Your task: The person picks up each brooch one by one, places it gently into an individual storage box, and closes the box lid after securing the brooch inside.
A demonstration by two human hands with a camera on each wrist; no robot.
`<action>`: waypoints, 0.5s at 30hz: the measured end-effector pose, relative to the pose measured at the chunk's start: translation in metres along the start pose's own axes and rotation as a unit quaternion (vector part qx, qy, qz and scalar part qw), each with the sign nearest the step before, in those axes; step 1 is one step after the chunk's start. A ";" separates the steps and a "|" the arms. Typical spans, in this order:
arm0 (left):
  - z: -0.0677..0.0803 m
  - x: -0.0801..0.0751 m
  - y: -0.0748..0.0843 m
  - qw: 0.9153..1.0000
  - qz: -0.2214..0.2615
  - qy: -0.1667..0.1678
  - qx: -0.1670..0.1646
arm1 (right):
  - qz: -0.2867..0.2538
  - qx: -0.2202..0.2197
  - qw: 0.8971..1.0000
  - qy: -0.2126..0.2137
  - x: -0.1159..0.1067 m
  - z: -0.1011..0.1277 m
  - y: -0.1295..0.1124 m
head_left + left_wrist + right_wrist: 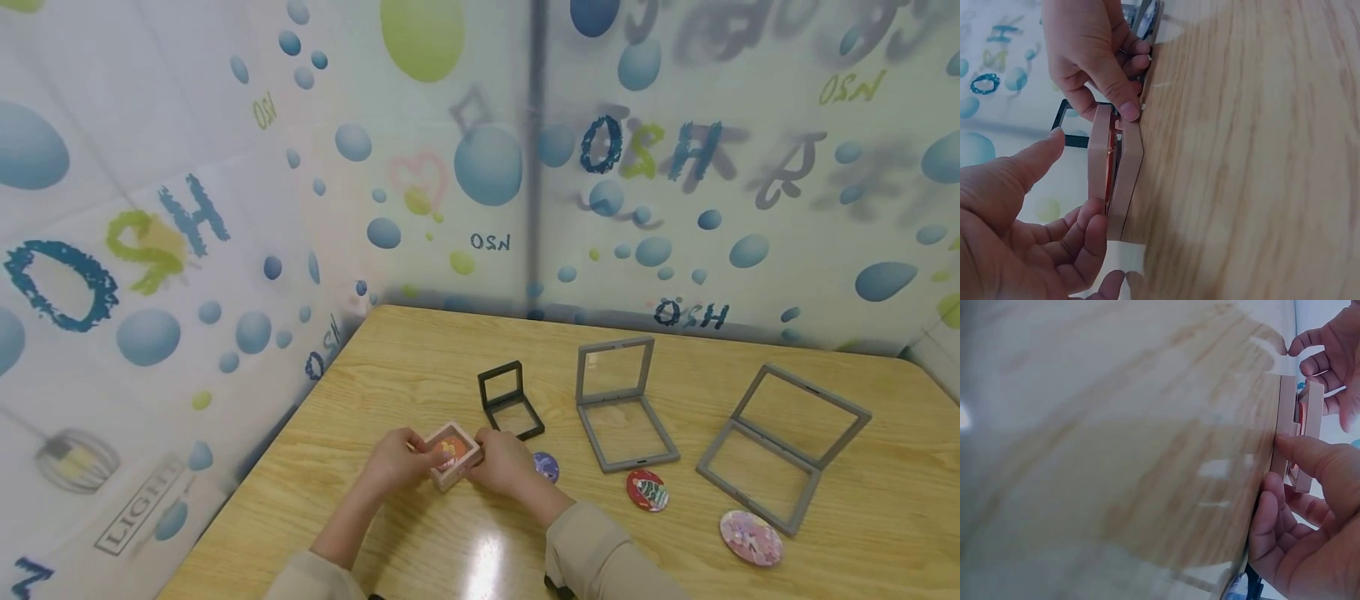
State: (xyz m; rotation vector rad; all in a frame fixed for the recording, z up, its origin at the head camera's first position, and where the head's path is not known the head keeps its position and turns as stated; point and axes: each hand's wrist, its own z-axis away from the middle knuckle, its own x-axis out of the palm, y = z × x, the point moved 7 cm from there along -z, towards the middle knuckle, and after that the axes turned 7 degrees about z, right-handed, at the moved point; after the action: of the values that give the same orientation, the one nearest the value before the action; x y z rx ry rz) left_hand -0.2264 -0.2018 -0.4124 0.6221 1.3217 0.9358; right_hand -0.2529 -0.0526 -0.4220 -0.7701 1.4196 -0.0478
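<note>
A slight gap between the two halves of the pink frame was revealed only by the wrist views. On the table, it was pinched by left hand and right hand, an orange badge inside.

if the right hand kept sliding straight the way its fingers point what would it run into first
Probably the pink frame box that the right hand already grips; past it, the left hand on the opposite side. Depth is hard to judge.
</note>
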 end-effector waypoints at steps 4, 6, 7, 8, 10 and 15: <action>-0.001 0.003 0.000 0.999 -0.033 -0.001 0.007 | 0.004 -0.001 1.000 0.001 0.000 0.000 0.000; -0.003 0.005 0.001 0.998 -0.054 0.002 0.014 | 0.007 -0.002 1.000 0.003 0.000 0.000 0.000; -0.004 0.006 0.001 0.998 -0.066 0.005 0.019 | 0.008 -0.001 1.000 0.003 0.000 0.000 0.000; -0.004 0.006 0.003 0.997 -0.078 0.008 0.025 | 0.008 0.000 1.000 0.001 0.000 0.000 0.000; -0.005 0.007 0.006 0.994 -0.103 0.015 0.038 | 0.006 0.001 1.000 -0.001 0.000 0.000 0.000; -0.005 0.006 0.014 0.986 -0.152 0.031 0.055 | 0.003 0.004 1.000 -0.004 0.000 -0.001 0.000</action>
State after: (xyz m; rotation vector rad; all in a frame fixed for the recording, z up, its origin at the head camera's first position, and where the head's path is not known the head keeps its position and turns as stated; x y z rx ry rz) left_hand -0.2345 -0.1900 -0.4044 0.4597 1.4836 0.6410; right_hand -0.2537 -0.0528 -0.4216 -0.7592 1.4136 -0.0463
